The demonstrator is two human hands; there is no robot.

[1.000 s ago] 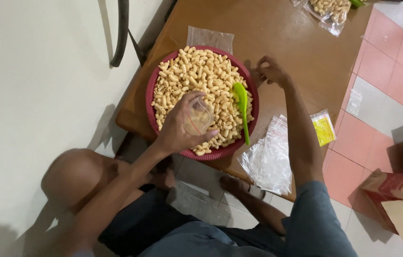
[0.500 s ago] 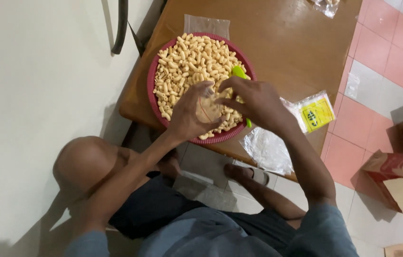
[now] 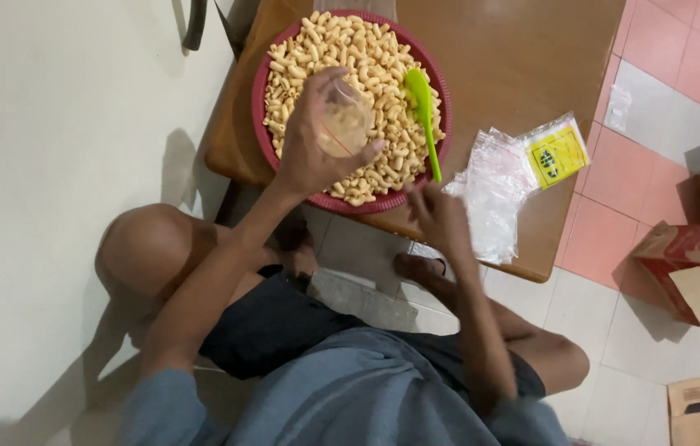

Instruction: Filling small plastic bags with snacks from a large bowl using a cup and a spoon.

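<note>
1. The left hand (image 3: 317, 149) is clamped around a small clear bag (image 3: 343, 125), fingers curled about it, holding it over the near part of the tray (image 3: 261, 124).
2. The bag looks partly filled with pale snacks (image 3: 341, 49), the same curled pieces that heap the red tray; how full it is cannot be told.
3. The right hand (image 3: 439, 219) hangs just off the near rim of the tray, fingers loosely apart and holding nothing, beside a stack of empty bags (image 3: 494, 186).
4. A green scoop (image 3: 420, 103) lies on the snacks at the right of the tray, touched by neither hand.
5. The tray sits at the edge of the wooden counter (image 3: 515, 66), its near rim overhanging slightly.
6. Risks, as a judgement:
   - Held by 1 hand only, the bag could tip and spill snacks past the tray onto the floor.
   - A tight squeeze could crush the brittle pieces.
   - A knock on the overhanging rim could slide the tray off the counter.
   - The stack right of the tray sits near the counter's edge and could be brushed off.
</note>
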